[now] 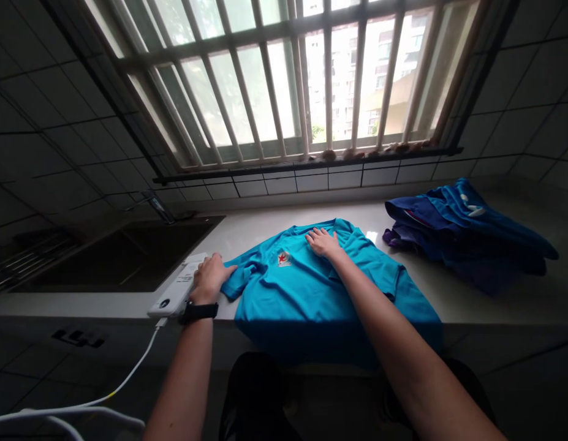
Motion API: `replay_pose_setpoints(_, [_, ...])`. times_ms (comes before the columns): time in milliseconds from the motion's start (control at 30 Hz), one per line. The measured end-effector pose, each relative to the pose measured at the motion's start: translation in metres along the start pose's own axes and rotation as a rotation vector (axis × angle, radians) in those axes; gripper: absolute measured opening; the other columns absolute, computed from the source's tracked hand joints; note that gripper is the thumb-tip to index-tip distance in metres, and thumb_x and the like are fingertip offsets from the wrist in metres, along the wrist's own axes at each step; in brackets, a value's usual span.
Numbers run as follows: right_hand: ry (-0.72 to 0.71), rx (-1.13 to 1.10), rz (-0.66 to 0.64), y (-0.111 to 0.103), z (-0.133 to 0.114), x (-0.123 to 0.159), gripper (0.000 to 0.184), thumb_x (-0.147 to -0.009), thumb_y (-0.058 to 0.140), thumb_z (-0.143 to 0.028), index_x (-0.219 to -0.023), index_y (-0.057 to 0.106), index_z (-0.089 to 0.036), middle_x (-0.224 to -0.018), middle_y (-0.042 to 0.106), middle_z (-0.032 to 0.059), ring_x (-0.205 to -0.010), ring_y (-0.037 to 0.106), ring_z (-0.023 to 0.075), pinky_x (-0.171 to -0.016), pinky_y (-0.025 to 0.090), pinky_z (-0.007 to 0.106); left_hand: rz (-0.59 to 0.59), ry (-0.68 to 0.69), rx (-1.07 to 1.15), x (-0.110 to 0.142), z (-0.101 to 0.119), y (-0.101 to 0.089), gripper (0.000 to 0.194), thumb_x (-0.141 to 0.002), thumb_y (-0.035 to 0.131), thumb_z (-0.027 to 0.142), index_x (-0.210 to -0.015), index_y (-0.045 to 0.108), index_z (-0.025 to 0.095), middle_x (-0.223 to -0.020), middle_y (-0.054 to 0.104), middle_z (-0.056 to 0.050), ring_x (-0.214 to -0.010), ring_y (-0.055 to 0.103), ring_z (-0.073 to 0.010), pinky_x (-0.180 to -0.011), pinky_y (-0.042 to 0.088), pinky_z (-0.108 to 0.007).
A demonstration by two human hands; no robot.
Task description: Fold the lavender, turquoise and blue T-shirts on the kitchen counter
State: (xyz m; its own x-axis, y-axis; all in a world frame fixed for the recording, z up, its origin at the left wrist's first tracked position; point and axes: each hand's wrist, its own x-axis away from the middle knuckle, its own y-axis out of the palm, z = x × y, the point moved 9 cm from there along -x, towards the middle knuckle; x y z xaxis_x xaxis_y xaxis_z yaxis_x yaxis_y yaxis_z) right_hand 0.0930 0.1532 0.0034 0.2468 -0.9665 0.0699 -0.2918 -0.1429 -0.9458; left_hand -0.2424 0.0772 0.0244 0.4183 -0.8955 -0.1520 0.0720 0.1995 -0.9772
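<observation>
A turquoise T-shirt [293, 294] with a small red and white chest badge lies spread on the white counter, its lower part hanging over the front edge. My right hand [323, 242] rests on the shirt just below the collar, fingers spread flat. At the shirt's left sleeve is my left hand [212, 277], with a dark band on the wrist. Its thumb points at the sleeve, and its other fingers lie along a white box-shaped device [173, 294]. Nothing shows gripped in either hand.
A dark sink [127, 257] with a tap [159, 205] is set into the counter [357, 211] at left. Blue and purple clothes [462, 233] lie heaped at right. A white cable [139, 367] runs from the device. Behind is a barred window [284, 92].
</observation>
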Motion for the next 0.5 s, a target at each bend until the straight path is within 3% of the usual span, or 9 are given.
replay_pose_setpoints(100, [-0.008,0.006,-0.088,-0.007,0.0,-0.002,0.061,-0.11,0.017,-0.041,-0.163,0.037,-0.019,-0.174,0.021,0.0092,-0.161,0.016,0.032,-0.127,0.018,0.064,-0.04,0.029,0.025,0.0,-0.004,-0.001,0.038,-0.079,0.074,0.039,-0.11,0.066,0.017,-0.114,0.074,-0.021,-0.112,0.069,-0.0417,-0.09,0.054,-0.048])
replay_pose_setpoints(167, [-0.037,0.047,-0.063,-0.015,0.0,0.006,0.059,-0.109,0.026,-0.039,-0.163,0.038,-0.016,-0.174,0.02,0.0103,-0.162,0.014,0.032,-0.128,0.018,0.063,-0.021,0.017,0.052,0.002,-0.005,-0.005,0.03,-0.08,0.073,0.032,-0.105,0.066,0.018,-0.111,0.075,-0.019,-0.11,0.07,-0.0414,-0.087,0.055,-0.048])
replay_pose_setpoints(267, [-0.094,0.117,0.032,-0.022,0.009,0.033,0.061,-0.106,0.035,-0.036,-0.163,0.037,-0.015,-0.174,0.019,0.0102,-0.162,0.013,0.0308,-0.129,0.022,0.055,0.112,0.004,0.157,0.007,-0.003,-0.02,0.018,-0.087,0.064,0.027,-0.102,0.065,0.019,-0.111,0.074,-0.018,-0.109,0.069,-0.0415,-0.087,0.055,-0.052])
replay_pose_setpoints(367, [-0.058,0.146,-0.008,-0.007,0.036,0.061,0.066,-0.106,0.035,-0.045,-0.164,0.034,-0.015,-0.174,0.021,0.0102,-0.161,0.017,0.0311,-0.128,0.026,0.05,0.302,-0.009,0.35,0.014,-0.002,-0.042,0.016,-0.092,0.057,0.029,-0.105,0.062,0.02,-0.112,0.073,-0.017,-0.111,0.068,-0.0419,-0.091,0.055,-0.057])
replay_pose_setpoints(500, [-0.046,0.168,0.016,0.006,0.059,0.079,0.068,-0.108,0.024,-0.051,-0.167,0.028,-0.018,-0.175,0.019,0.0063,-0.162,0.014,0.0269,-0.131,0.017,0.05,0.382,-0.029,0.552,0.021,0.007,-0.064,0.016,-0.089,0.063,0.029,-0.103,0.056,0.022,-0.109,0.071,-0.015,-0.11,0.068,-0.0391,-0.096,0.056,-0.055])
